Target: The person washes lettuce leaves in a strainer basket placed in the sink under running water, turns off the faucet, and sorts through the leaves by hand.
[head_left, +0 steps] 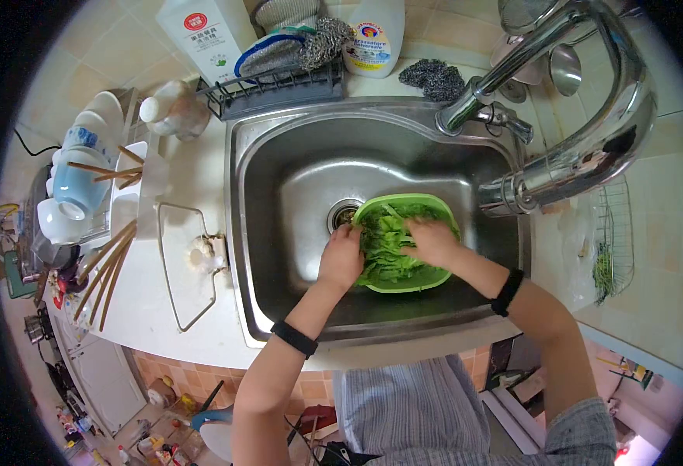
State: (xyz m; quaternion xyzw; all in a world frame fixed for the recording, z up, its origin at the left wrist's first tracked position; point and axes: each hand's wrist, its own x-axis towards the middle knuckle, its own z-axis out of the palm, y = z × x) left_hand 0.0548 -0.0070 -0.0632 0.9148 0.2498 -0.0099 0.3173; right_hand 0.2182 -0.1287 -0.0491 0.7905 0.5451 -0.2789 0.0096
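Observation:
A light green plastic basin (410,290) sits in the sink, full of leafy greens (392,252) in water. At the basin's left side, my left hand (343,255) is closed over the rim, its fingertips against the leaves. My right hand (433,242) reaches in over the right rim. Its thumb and fingers are bent around some of the greens, and the fingertips are partly lost among the leaves. Each wrist wears a black band.
The steel sink (295,194) has a drain (344,215) left of the basin. A chrome faucet (582,175) arches over its right side. Behind stand a rack (275,95) with scrubbers and a spray bottle (374,43). Bowls (77,182) and chopsticks (108,272) are at left.

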